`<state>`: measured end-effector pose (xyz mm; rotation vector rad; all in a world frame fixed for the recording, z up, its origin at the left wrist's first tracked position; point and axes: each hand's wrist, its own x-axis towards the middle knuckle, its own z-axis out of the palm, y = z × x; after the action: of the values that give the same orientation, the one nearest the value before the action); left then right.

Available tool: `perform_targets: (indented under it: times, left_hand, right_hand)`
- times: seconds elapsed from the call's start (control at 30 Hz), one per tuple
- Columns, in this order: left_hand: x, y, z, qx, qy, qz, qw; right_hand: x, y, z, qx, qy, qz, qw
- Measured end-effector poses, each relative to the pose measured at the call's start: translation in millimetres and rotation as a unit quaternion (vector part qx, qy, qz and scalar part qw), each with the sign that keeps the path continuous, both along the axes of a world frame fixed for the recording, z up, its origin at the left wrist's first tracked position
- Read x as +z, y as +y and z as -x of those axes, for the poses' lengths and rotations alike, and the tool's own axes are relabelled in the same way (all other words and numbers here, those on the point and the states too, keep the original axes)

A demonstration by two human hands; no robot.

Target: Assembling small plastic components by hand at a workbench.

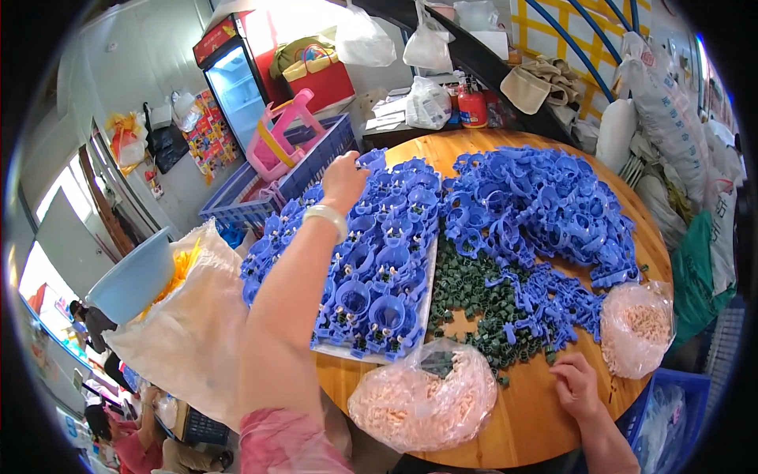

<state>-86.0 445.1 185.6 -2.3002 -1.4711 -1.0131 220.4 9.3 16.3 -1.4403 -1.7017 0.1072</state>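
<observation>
My left hand reaches across to the far end of a white tray. Its fingers are closed at a blue plastic part there. Rows of similar blue ring-shaped parts fill the tray, with small white and dark green pieces among them. Over the near right of the round wooden table, my right hand has its fingers curled in. A small dark green piece lies close to those fingertips; whether anything is inside them is hidden.
Right of the tray lie a heap of blue parts, dark green clips and slim blue pieces. Clear bags of pale pieces sit near the edge. Blue crates and a light-blue basin stand left; sacks crowd the right.
</observation>
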Motion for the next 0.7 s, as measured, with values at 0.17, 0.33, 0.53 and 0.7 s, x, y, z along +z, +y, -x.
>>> perform_targets:
  times: [0.17, 0.33, 0.53, 0.7]
  left_hand:
    - [-43.6, 37.1, -39.5, 0.094, 0.043, 0.025, 0.994]
    - [-62.4, 48.4, -43.8, 0.144, 0.072, 0.035, 0.986]
    - [-55.5, 31.7, -39.7, 0.125, 0.112, 0.121, 0.978]
    - [-30.0, 8.7, -25.3, 0.081, 0.143, 0.085, 0.983]
  right_hand:
    - [1.0, -1.9, -6.1, -0.029, 0.026, 0.06, 0.997]
    - [3.9, 0.2, -9.9, -0.024, 0.02, 0.049, 0.998]
    - [7.3, -1.1, -11.1, -0.021, 0.036, 0.066, 0.997]
    - [6.3, -6.9, -10.2, -0.024, 0.034, 0.071, 0.997]
